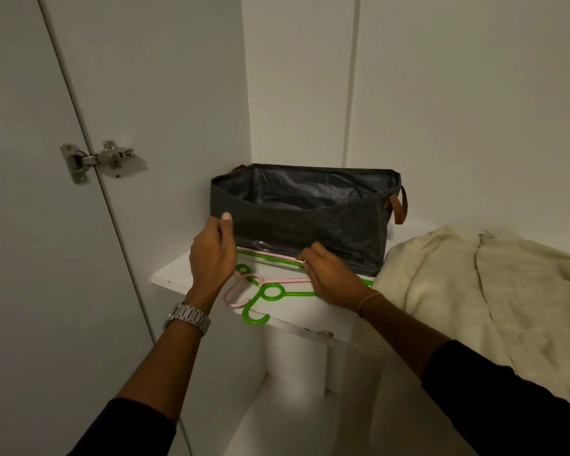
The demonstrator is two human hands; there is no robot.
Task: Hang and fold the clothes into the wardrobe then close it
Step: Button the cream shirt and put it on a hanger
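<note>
left hand (213, 255) touches bin (306, 218) | right hand (331, 278) on hangers (270, 291)

- A storage bin (310, 222) stands on a wardrobe shelf (175, 274), pushed toward the back left corner.
- Hangers (270, 292) lie on the shelf before the bin, their hooks reaching the shelf's front edge.
- A folded garment (474, 291) lies right of the bin and hangers.
- The open wardrobe door (23, 225), held by a hinge (102, 161), stands at left.
- A lower shelf (277, 419) lies beneath.
</note>
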